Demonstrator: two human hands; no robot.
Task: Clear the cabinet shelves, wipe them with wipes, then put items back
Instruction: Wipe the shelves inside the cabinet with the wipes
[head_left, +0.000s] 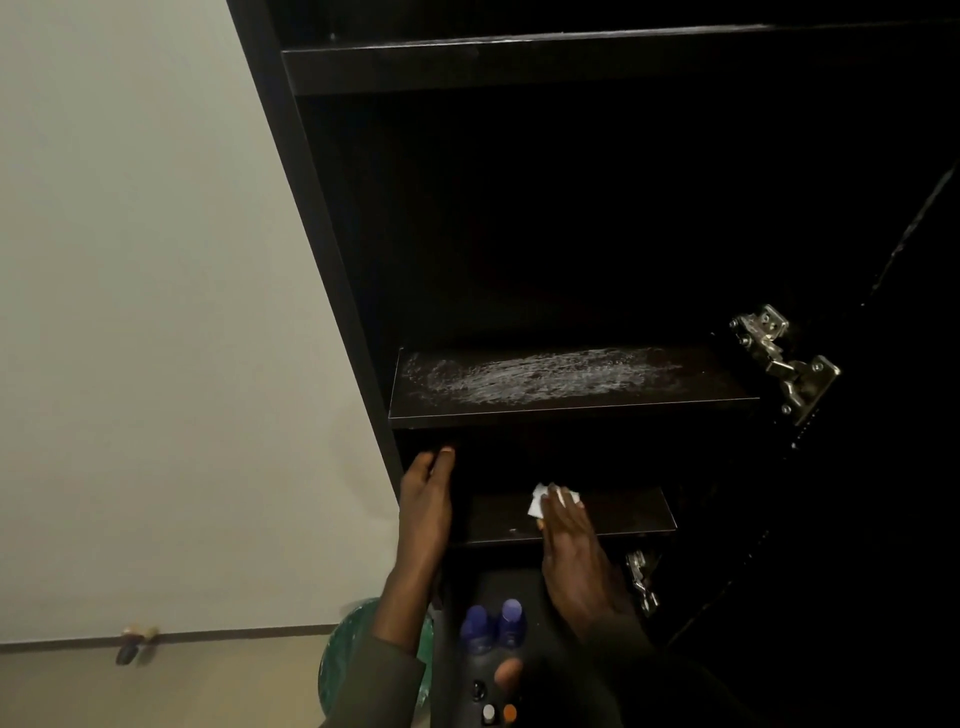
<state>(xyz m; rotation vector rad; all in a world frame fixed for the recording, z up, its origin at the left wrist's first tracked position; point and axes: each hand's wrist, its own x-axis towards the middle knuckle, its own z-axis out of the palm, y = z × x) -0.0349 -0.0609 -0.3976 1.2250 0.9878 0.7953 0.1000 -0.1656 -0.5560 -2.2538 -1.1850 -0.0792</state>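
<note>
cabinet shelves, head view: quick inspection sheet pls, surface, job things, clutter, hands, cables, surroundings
surface: middle shelf bare, with whitish streaks across its top; lower shelf dark, being wiped; upper shelf shows nothing on it.
job's things: white wipe lies on the lower shelf under the right hand's fingertips.
clutter: two purple-capped bottles below the shelves; what they stand on is too dark to tell.
hands: right hand presses the wipe with straight fingers; left hand rests at the cabinet's left edge.
cables: nothing seen.
surroundings: pale wall on the left, metal door hinge on the right, green round object low down.
</note>
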